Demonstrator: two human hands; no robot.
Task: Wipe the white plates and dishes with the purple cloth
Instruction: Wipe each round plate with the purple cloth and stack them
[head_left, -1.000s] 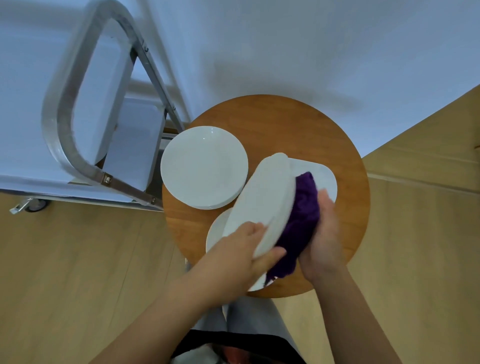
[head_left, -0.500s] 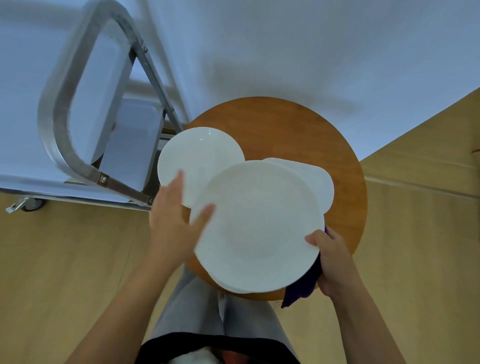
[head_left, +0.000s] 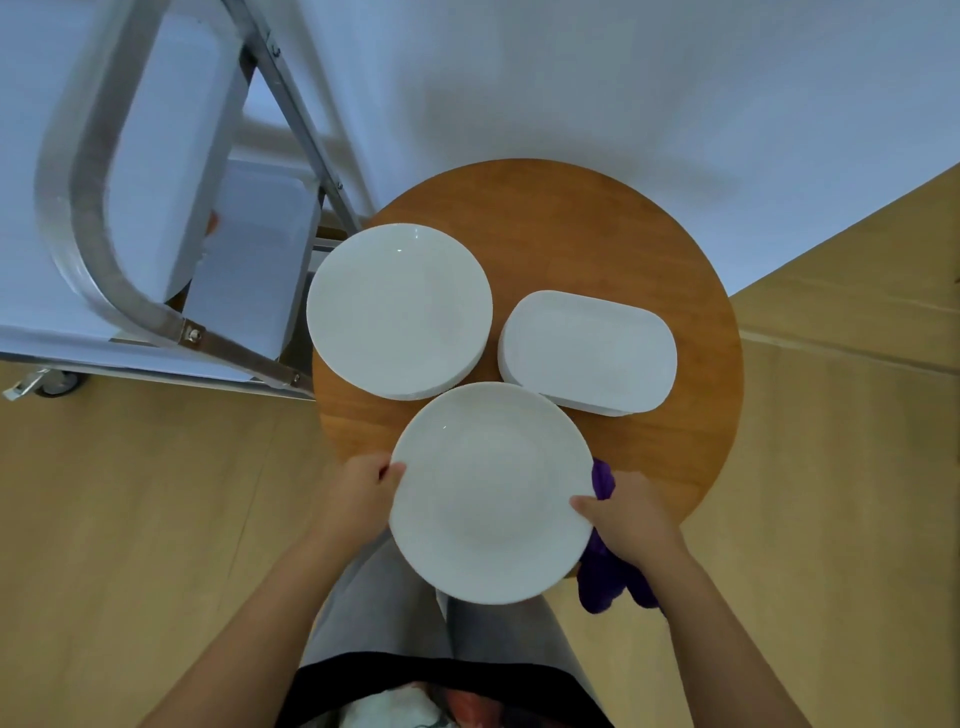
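Observation:
A round white plate (head_left: 491, 493) lies flat at the near edge of the round wooden table (head_left: 582, 228), held on both sides. My left hand (head_left: 358, 493) grips its left rim. My right hand (head_left: 628, 519) pinches its right rim with the thumb on top, and the purple cloth (head_left: 605, 582) is bunched in that same hand, hanging below it. A stack of round white plates (head_left: 399, 310) sits at the table's left. A stack of white oblong dishes (head_left: 589, 351) sits at the right.
A metal-framed cart (head_left: 130, 291) with white trays stands to the left, touching the table's edge, one caster (head_left: 54, 384) showing. A white wall rises behind the table. Wooden floor spreads on both sides. My grey-clad legs are under the near edge.
The plate was tilted on edge with the cloth rubbing its underside; it has since been turned flat and lowered toward the near table edge. My left hand moved from open against it to gripping its rim.

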